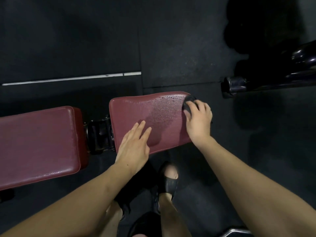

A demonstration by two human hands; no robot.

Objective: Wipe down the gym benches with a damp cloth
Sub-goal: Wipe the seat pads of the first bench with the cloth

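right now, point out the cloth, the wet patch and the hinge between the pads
cloth (188,103), head view, bare dark part above fingers
wet patch (164,109), head view, beaded middle
hinge (100,132), head view, black bracket

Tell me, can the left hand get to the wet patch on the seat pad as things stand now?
Probably yes. The left hand lies open on the seat pad, beside the wet patch, with nothing between them.
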